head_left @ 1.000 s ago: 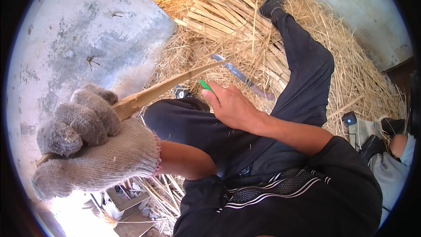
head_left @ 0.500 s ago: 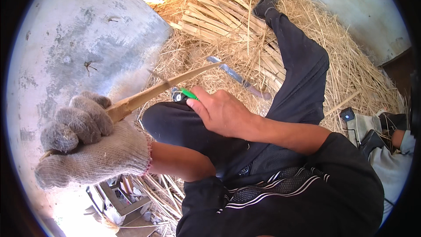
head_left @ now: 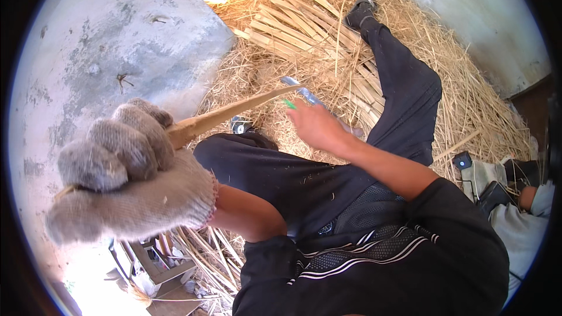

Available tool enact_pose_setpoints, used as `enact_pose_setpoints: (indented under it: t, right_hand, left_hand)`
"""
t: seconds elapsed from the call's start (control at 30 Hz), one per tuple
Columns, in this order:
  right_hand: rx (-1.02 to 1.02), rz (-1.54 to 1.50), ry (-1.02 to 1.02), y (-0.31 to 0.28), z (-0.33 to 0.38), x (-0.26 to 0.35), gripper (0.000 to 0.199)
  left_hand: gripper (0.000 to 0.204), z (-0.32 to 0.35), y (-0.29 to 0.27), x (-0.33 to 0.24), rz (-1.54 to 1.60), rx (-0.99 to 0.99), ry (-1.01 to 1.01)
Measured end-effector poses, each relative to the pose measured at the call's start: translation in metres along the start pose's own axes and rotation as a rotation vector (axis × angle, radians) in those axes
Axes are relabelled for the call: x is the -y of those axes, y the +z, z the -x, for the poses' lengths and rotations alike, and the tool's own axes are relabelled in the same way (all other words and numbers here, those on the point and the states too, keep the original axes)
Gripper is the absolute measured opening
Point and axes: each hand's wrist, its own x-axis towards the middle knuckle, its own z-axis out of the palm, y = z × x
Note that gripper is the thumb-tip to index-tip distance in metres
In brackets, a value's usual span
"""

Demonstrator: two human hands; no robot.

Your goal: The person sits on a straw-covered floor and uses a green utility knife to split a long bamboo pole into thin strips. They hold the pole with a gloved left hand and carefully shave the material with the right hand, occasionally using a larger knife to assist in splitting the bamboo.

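aslant, a tapered wooden strip (head_left: 225,117) is clamped in the gloved left hand (head_left: 126,178) at left, its tip pointed far right; nearby, a green handle (head_left: 289,104) is gripped by the right hand (head_left: 319,127).

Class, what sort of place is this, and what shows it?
Probably a workshop for wood or bamboo: a pile of split strips, straw-like shavings around them, and a large knife lying nearby.
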Motion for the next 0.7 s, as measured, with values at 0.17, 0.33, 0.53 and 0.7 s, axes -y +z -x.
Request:
enact_pose_setpoints:
  t: [0.17, 0.33, 0.53, 0.7]
  right_hand:
    - [0.078, -0.320, 0.247, -0.018, 0.010, 0.022, 0.034]
    - [-0.063, -0.471, -0.003, -0.041, 0.010, 0.059, 0.034]
    - [-0.047, -0.374, -0.019, -0.067, 0.017, 0.076, 0.029]
    - [0.035, -0.221, -0.042, -0.047, 0.019, 0.064, 0.030]
  left_hand:
    - [0.064, 0.001, 0.001, -0.001, 0.139, 0.067, -0.031]
    - [0.062, -0.002, -0.004, 0.000, 0.232, 0.176, -0.036]
    - [0.060, -0.004, -0.010, 0.000, 0.348, 0.206, -0.079]
    - [0.060, -0.003, -0.013, -0.008, 0.347, 0.239, -0.098]
